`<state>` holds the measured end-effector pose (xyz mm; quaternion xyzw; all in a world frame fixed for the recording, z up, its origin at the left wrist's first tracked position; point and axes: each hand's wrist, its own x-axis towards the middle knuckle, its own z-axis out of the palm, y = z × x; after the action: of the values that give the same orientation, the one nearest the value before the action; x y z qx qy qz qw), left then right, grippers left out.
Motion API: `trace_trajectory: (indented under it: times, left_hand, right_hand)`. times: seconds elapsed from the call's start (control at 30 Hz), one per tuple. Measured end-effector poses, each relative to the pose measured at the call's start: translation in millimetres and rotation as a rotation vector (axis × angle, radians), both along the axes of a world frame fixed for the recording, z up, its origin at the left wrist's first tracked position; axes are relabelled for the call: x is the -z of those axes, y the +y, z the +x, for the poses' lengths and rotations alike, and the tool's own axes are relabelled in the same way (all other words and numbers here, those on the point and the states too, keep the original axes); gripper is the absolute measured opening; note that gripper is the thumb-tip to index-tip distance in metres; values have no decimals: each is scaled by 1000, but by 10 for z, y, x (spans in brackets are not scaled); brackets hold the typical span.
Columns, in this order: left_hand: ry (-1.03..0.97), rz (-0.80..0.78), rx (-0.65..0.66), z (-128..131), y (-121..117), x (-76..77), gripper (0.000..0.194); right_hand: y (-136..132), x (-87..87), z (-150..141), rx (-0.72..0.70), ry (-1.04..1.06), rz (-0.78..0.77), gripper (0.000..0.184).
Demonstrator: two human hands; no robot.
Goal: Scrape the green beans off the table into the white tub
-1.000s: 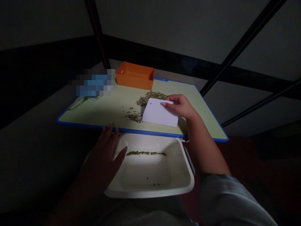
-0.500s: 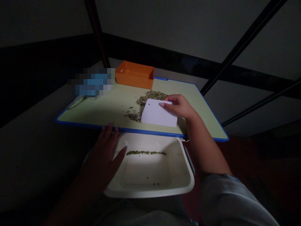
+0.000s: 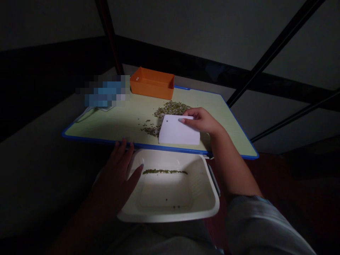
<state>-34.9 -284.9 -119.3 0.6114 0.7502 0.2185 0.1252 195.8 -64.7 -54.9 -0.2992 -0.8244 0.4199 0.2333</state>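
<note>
My right hand (image 3: 200,120) grips the top edge of a white dough scraper (image 3: 178,131), thumb on the near face. The scraper stands on the yellow-green tabletop (image 3: 117,127) near its blue front edge. Beside and behind it lie small green beans (image 3: 170,108), loosely spread, partly hidden by scraper and hand. Below the table edge is a white plastic basin (image 3: 164,216), with a line of green beans (image 3: 164,171) along the far side of its floor and a few loose ones nearer. My left hand (image 3: 122,170) lies with spread fingers over the basin's left rim.
An orange open box (image 3: 151,88) stands at the back of the table. To its left is a blurred-out blue item (image 3: 105,94) with a white cord or strap (image 3: 85,114). Panelled walls rise behind the table.
The scraper in my right hand has come slightly nearer to the table's front edge. My left hand and the basin stay in place.
</note>
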Motion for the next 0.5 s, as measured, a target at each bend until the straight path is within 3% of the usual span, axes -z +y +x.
trace_trajectory:
  times: [0.27,0.5]
  left_hand:
    - [9,5,3,-11,-8,0,78]
    - [11,6,7,-5,-4,7,78]
  right_hand:
    - [-42,-34,-5,-66,18,-68,41]
    - [-60,-59,7,98,98,-68,45]
